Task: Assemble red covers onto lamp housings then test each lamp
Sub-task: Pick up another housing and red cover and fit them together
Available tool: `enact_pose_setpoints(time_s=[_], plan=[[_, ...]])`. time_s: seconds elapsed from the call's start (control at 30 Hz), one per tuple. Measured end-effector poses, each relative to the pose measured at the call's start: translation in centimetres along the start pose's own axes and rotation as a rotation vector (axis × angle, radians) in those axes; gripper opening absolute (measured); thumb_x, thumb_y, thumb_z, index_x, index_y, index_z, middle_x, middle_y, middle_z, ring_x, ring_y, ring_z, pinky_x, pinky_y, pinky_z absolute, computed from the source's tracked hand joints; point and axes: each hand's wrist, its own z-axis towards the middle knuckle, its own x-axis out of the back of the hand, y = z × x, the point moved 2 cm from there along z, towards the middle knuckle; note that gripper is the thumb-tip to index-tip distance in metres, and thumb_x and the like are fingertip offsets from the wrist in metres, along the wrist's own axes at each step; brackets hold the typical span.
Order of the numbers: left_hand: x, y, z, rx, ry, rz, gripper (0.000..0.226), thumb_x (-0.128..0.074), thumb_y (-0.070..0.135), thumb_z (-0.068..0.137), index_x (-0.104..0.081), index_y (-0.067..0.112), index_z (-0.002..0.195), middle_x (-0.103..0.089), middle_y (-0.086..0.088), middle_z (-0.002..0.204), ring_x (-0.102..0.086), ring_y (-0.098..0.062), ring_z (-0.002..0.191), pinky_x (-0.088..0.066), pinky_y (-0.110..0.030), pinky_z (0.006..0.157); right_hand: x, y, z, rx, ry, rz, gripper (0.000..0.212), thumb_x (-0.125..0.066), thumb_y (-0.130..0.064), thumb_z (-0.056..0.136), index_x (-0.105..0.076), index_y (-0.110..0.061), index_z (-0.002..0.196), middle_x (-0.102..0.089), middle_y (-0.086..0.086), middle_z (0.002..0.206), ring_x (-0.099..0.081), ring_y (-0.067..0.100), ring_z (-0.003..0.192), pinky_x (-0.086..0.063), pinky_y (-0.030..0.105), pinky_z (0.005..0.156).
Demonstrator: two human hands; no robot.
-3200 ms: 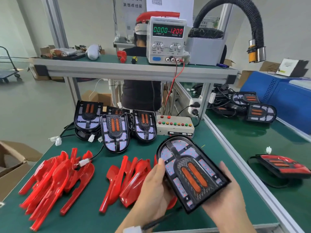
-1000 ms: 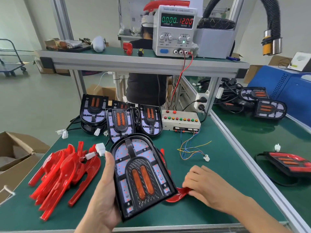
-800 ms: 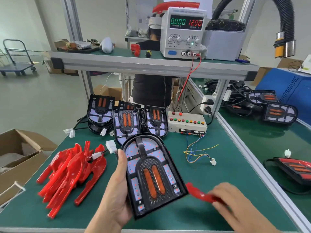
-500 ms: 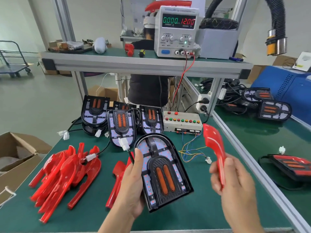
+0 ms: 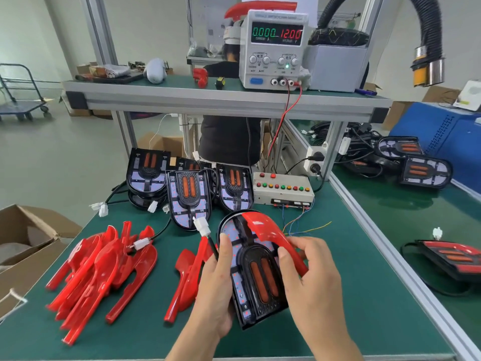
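Right hand [image 5: 309, 280]: fingers curled round a red cover [image 5: 270, 237], laid on the right side of the lamp housing [image 5: 253, 272]. Left hand [image 5: 216, 290]: gripped the housing's left edge, above the near table [image 5: 364, 295]. Further covers [image 5: 101, 267] heaped left; more housings [image 5: 188, 196] stacked at the far edge.

**Room to the right, clutter left and behind**

Bare worktop [image 5: 351, 282] lies open right of the hands. Left, two heaps of red covers [image 5: 99, 272] block the way. Behind, propped lamp housings [image 5: 188, 196], a button box [image 5: 282, 188] and loose coloured wires [image 5: 299, 227] crowd the far edge.
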Motion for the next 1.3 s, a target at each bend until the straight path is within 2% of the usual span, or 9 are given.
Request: enact_pose_setpoints(time_s=[0.07, 0.17, 0.33, 0.53, 0.7, 0.83, 0.93, 1.0, 1.3], plan=[[-0.2, 0.0, -0.3, 0.001, 0.007, -0.016, 0.087, -0.059, 0.073, 0.073, -0.068, 0.001, 0.122, -0.071, -0.025, 0.117, -0.068, -0.044, 0.11, -0.049, -0.064, 0.101, -0.5, 0.3, -0.4, 0.039, 0.04, -0.043, 0.017, -0.062, -0.029, 0.096, -0.07, -0.017, 0.104, -0.059, -0.007, 0.104, -0.061, 0.017, 0.097, -0.052, 0.037, 0.084], [-0.3, 0.0, -0.5, -0.014, 0.024, -0.04, 0.088, -0.058, 0.071, 0.073, -0.066, -0.001, 0.123, -0.071, -0.026, 0.115, -0.068, -0.045, 0.109, -0.053, -0.061, 0.097, -1.0, 0.7, -1.0, 0.03, 0.103, -0.079, 0.029, -0.058, -0.039, 0.093, -0.073, -0.017, 0.104, -0.059, -0.007, 0.106, -0.059, 0.017, 0.095, -0.054, 0.045, 0.082], [-0.6, -0.4, -0.8, -0.021, 0.031, -0.086, 0.088, -0.057, 0.068, 0.073, -0.062, 0.001, 0.129, -0.07, -0.026, 0.118, -0.068, -0.044, 0.111, -0.053, -0.059, 0.099, -1.6, 1.0, -1.6, 0.107, 0.209, -0.191, 0.035, -0.057, -0.041, 0.09, -0.078, -0.017, 0.103, -0.063, -0.003, 0.103, -0.044, 0.004, 0.082, -0.044, 0.035, 0.075], [-0.6, -0.9, -0.9, -0.023, 0.019, -0.101, 0.085, -0.057, 0.067, 0.074, -0.063, 0.001, 0.127, -0.071, -0.026, 0.117, -0.069, -0.042, 0.109, -0.055, -0.054, 0.096, -1.6, 0.8, -1.8, 0.17, 0.229, -0.263, 0.032, -0.062, -0.039, 0.089, -0.081, -0.017, 0.102, -0.066, 0.0, 0.098, -0.066, 0.021, 0.074, -0.042, 0.039, 0.074], [-0.7, -0.9, -1.0, -0.027, 0.009, -0.098, 0.083, -0.055, 0.065, 0.076, -0.062, 0.002, 0.129, -0.07, -0.025, 0.119, -0.068, -0.041, 0.111, -0.054, -0.054, 0.098, -1.5, 0.5, -1.8, 0.069, 0.206, -0.171, 0.024, -0.074, -0.029, 0.082, -0.081, -0.021, 0.104, -0.064, -0.003, 0.097, -0.065, 0.019, 0.078, -0.049, 0.049, 0.075], [-0.7, -1.1, -1.1, -0.024, 0.012, -0.101, 0.079, -0.053, 0.064, 0.079, -0.065, 0.003, 0.127, -0.071, -0.025, 0.118, -0.068, -0.042, 0.111, -0.051, -0.058, 0.102, -1.6, 0.6, -1.9, -0.027, 0.205, -0.025, 0.023, -0.081, -0.021, 0.084, -0.079, -0.025, 0.107, -0.059, -0.011, 0.1, -0.058, 0.004, 0.089, -0.052, 0.055, 0.083], [-0.8, -1.2, -1.2, -0.027, 0.012, -0.099, 0.078, -0.052, 0.064, 0.08, -0.066, 0.002, 0.126, -0.071, -0.025, 0.118, -0.068, -0.042, 0.111, -0.049, -0.06, 0.103, -1.5, 0.5, -2.0, -0.046, 0.226, 0.03, 0.023, -0.08, -0.022, 0.085, -0.077, -0.03, 0.106, -0.058, -0.014, 0.103, -0.061, 0.007, 0.095, -0.051, 0.056, 0.086], [-0.9, -1.2, -1.3, -0.032, 0.009, -0.096, 0.079, -0.054, 0.064, 0.079, -0.065, 0.002, 0.126, -0.07, -0.025, 0.119, -0.068, -0.042, 0.112, -0.049, -0.059, 0.104, -1.5, 0.4, -2.1, -0.06, 0.216, 0.046, 0.034, -0.084, -0.015, 0.082, -0.074, -0.035, 0.107, -0.059, -0.015, 0.104, -0.063, 0.012, 0.095, -0.051, 0.058, 0.087], [-0.4, -1.1, -1.3, -0.027, 0.002, -0.081, 0.079, -0.052, 0.065, 0.08, -0.065, 0.002, 0.127, -0.07, -0.025, 0.119, -0.068, -0.042, 0.111, -0.051, -0.059, 0.101, -1.0, 0.5, -2.3, -0.076, 0.143, 0.094, 0.042, -0.083, -0.017, 0.081, -0.068, -0.049, 0.104, -0.058, -0.021, 0.105, -0.06, 0.004, 0.099, -0.051, 0.051, 0.09]])
